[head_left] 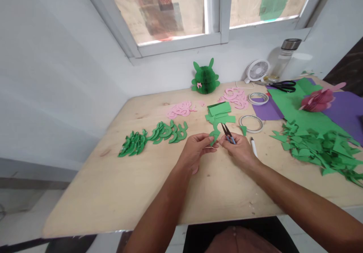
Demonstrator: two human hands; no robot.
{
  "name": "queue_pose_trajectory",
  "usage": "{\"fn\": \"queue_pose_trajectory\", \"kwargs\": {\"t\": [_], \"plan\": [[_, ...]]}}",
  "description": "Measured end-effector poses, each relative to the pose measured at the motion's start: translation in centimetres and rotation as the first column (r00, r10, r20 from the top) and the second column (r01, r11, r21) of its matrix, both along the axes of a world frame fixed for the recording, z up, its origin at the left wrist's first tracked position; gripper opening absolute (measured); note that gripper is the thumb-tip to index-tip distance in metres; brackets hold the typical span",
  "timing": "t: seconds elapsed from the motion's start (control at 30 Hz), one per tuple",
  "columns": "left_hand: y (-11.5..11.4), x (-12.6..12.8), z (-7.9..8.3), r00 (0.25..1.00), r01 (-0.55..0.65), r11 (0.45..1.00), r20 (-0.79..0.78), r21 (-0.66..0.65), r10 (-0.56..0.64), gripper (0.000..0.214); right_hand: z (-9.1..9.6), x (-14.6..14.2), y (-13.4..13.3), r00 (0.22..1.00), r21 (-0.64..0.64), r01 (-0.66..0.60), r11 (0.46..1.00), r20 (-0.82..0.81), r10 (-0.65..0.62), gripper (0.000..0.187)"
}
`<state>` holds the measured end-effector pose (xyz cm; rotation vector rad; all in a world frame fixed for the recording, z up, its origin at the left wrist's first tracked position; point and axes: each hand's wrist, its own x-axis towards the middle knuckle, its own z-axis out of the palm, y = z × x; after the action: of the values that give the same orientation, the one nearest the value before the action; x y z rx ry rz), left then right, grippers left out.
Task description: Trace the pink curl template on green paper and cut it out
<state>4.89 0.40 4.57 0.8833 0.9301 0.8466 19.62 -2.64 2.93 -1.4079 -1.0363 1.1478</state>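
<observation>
Pinched in my left hand (200, 147) is a small green paper piece (214, 135), held upright over the table. My right hand (238, 149) is closed around small thread snips (228, 134) with dark blades and a blue part; the blades point up and away, a little apart from each other. The fingertips of both hands are close together, with the paper between them. Just beyond my hands lies a stack of green paper strips (219, 111). A white pen (253, 146) lies beside my right hand, and a tape roll (251, 124) sits behind it.
Green curved cutouts (167, 131) and folded green pieces (132, 143) lie left. Pink cutouts (181, 109) are behind. Green scraps (320, 147) pile up right, near black scissors (283, 86) and purple paper (266, 107). A green honeycomb figure (206, 79), fan (257, 70) and bottle (283, 58) stand along the wall.
</observation>
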Motion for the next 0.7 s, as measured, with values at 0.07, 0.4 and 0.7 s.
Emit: {"fn": "queue_pose_trajectory", "kwargs": {"t": [0.07, 0.4, 0.7], "plan": [[0.02, -0.06, 0.01, 1.0, -0.003, 1.0, 0.007, -0.001, 0.003, 0.023, -0.06, -0.02, -0.02, 1.0, 0.005, -0.004, 1.0, -0.007, 0.004, 0.028], [-0.27, 0.58, -0.57, 0.995, -0.026, 0.996, -0.092, 0.083, 0.033, 0.024, -0.63, 0.05, 0.19, 0.995, -0.021, 0.008, 1.0, -0.097, -0.01, 0.036], [0.12, 0.0, -0.07, 0.998, -0.058, 0.997, -0.023, 0.045, 0.059, 0.025, -0.13, 0.45, 0.14, 0.992, -0.033, -0.066, 0.997, -0.112, 0.062, 0.032]]}}
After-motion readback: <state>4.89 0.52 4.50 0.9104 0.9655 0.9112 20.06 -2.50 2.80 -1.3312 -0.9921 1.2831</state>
